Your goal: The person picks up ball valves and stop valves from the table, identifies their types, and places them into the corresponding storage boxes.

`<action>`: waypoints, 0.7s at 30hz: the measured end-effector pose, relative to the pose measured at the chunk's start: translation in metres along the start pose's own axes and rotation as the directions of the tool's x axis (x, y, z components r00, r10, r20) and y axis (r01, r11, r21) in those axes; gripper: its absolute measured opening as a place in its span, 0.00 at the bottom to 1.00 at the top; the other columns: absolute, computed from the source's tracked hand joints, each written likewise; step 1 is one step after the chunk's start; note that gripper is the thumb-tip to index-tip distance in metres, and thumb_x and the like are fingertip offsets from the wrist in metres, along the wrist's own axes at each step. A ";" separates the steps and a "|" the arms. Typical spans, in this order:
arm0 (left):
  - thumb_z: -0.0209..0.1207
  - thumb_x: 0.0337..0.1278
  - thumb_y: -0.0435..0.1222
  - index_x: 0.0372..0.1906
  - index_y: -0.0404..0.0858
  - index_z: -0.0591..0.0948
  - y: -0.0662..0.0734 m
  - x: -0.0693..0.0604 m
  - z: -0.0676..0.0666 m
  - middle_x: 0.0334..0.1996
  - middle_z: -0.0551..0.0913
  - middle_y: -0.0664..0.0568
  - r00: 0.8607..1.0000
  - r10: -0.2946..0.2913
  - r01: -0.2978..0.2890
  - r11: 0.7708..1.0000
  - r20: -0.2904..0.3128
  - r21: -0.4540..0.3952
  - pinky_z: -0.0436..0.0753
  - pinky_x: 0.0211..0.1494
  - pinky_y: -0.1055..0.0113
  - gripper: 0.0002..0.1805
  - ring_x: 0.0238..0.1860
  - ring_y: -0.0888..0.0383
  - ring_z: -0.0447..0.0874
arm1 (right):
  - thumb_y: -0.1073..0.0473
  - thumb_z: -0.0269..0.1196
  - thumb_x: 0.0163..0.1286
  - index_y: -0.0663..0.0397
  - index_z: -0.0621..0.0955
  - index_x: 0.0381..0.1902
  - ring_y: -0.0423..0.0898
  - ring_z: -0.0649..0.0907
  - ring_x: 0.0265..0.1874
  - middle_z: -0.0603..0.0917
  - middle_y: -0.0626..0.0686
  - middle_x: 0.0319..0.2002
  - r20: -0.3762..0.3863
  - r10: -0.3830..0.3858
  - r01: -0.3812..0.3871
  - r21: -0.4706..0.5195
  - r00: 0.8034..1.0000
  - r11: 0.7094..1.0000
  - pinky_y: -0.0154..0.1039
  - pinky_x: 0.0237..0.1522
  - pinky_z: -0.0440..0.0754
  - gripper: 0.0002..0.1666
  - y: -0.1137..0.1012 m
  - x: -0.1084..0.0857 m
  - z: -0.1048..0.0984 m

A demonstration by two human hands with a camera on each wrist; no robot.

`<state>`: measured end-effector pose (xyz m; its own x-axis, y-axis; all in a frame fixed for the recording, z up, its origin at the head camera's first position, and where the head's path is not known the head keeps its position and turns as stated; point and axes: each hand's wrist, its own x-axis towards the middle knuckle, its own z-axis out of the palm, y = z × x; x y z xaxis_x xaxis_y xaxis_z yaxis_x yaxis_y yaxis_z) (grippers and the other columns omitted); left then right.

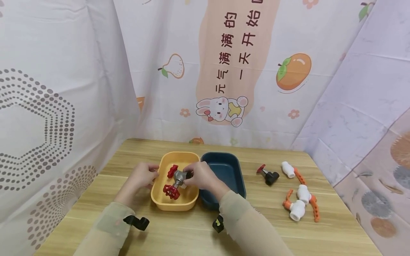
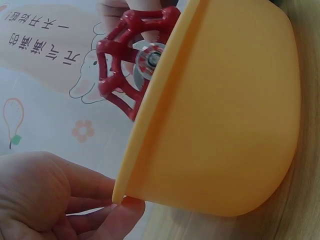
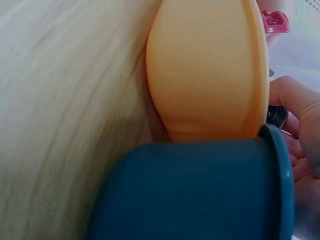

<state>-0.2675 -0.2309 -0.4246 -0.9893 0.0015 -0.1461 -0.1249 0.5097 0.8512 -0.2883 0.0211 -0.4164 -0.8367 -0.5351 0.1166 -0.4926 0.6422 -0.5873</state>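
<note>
My left hand [image 1: 143, 175] pinches the left rim of a yellow bin [image 1: 174, 207], and the left wrist view shows fingertips on the rim's corner. Over the bin, my right hand [image 1: 201, 175] grips a valve with a grey metal body [image 1: 180, 177]. A red handwheel [image 1: 171, 192] sits toward the near side, and a second red handwheel [image 1: 173, 171] lies behind it; whether both belong to one valve I cannot tell. In the right wrist view, a black threaded end [image 3: 277, 116] shows by the right fingers.
A dark blue bin [image 1: 237, 174] stands against the yellow bin's right side. Farther right lie a black valve with a red handwheel [image 1: 269, 176] and several white valves [image 1: 303, 194] with orange handles. A printed curtain [image 1: 179, 117] hangs behind the table.
</note>
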 end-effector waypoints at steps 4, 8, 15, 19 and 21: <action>0.56 0.69 0.25 0.66 0.22 0.74 0.001 0.000 0.000 0.52 0.81 0.28 1.000 -0.002 0.002 1.000 0.008 0.004 0.89 0.30 0.56 0.23 0.39 0.41 0.88 | 0.56 0.79 0.56 0.49 0.89 0.47 0.37 0.81 0.34 0.86 0.41 0.37 0.029 -0.002 0.002 0.002 1.000 1.000 0.28 0.37 0.82 0.19 -0.001 0.001 0.004; 0.57 0.68 0.25 0.65 0.23 0.75 0.001 0.002 0.000 0.51 0.82 0.30 1.000 0.003 -0.003 1.000 -0.001 0.010 0.89 0.30 0.57 0.23 0.40 0.43 0.87 | 0.57 0.78 0.59 0.50 0.89 0.48 0.36 0.83 0.36 0.87 0.42 0.38 0.052 0.007 -0.011 0.071 0.999 0.997 0.28 0.41 0.83 0.18 -0.003 0.001 0.006; 0.56 0.67 0.25 0.65 0.22 0.74 -0.002 0.002 0.000 0.49 0.82 0.31 1.000 0.027 -0.027 1.000 -0.002 0.001 0.89 0.29 0.57 0.23 0.36 0.45 0.87 | 0.58 0.73 0.65 0.57 0.87 0.51 0.38 0.85 0.38 0.87 0.45 0.39 -0.022 0.038 -0.035 0.126 0.999 0.991 0.34 0.43 0.85 0.17 -0.003 -0.001 -0.003; 0.56 0.67 0.24 0.65 0.22 0.73 -0.003 0.001 -0.001 0.49 0.82 0.31 0.999 0.038 -0.038 0.999 -0.003 0.007 0.89 0.29 0.57 0.23 0.35 0.46 0.87 | 0.56 0.73 0.66 0.54 0.87 0.52 0.39 0.85 0.40 0.88 0.47 0.42 -0.027 0.045 -0.041 0.131 0.999 0.991 0.35 0.45 0.86 0.17 -0.003 -0.003 -0.008; 0.56 0.67 0.24 0.65 0.22 0.74 -0.003 0.000 -0.001 0.48 0.82 0.31 0.999 0.036 -0.036 0.999 -0.002 0.008 0.89 0.29 0.57 0.23 0.35 0.46 0.87 | 0.56 0.73 0.66 0.53 0.86 0.52 0.39 0.85 0.41 0.88 0.49 0.44 -0.025 0.055 -0.051 0.144 0.998 0.988 0.35 0.46 0.86 0.17 -0.003 -0.004 -0.010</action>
<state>-0.2677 -0.2330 -0.4268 -0.9932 0.0182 -0.1146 -0.0889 0.5161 0.8519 -0.2858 0.0266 -0.4072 -0.8681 -0.4852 0.1043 -0.4101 0.5829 -0.7015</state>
